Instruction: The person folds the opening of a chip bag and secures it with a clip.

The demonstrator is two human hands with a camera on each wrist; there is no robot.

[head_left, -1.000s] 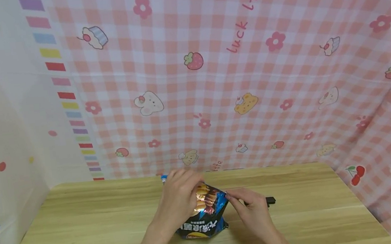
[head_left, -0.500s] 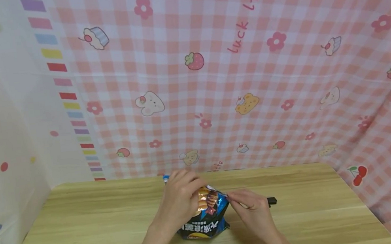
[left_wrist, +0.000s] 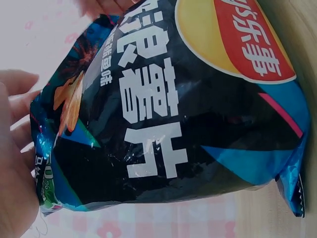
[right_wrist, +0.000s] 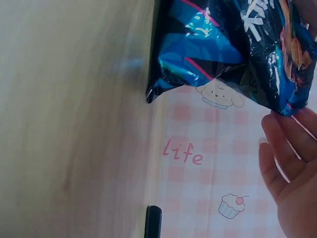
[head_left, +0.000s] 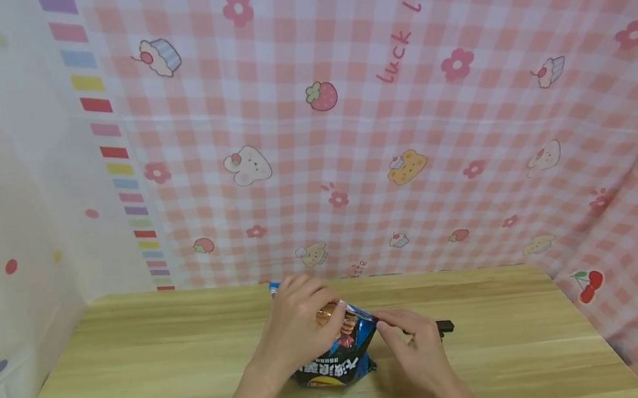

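A black and blue bag of potato chips (head_left: 341, 359) stands on the table, its printed front tilted up in the head view. My left hand (head_left: 297, 321) grips the top of the bag from the left, covering much of the upper front. At the top right corner, my right hand (head_left: 419, 347) pinches the edge between thumb and forefinger. The left wrist view shows the bulging bag (left_wrist: 148, 124) with left fingers (left_wrist: 17, 109) along its top end. In the right wrist view, the right hand (right_wrist: 299, 168) is at the corner of the bag (right_wrist: 198, 64).
The wooden table (head_left: 167, 364) spreads to both sides of the bag. A small dark object (head_left: 445, 326) shows just beyond the right hand. Behind the table hangs a pink checked cloth (head_left: 358, 123); a pale dotted cloth (head_left: 18, 224) is on the left.
The bag's upper right edge has come a little further into view as the left thumb shifted across the front. Both hands keep hold of the bag; the head view has drifted slightly.
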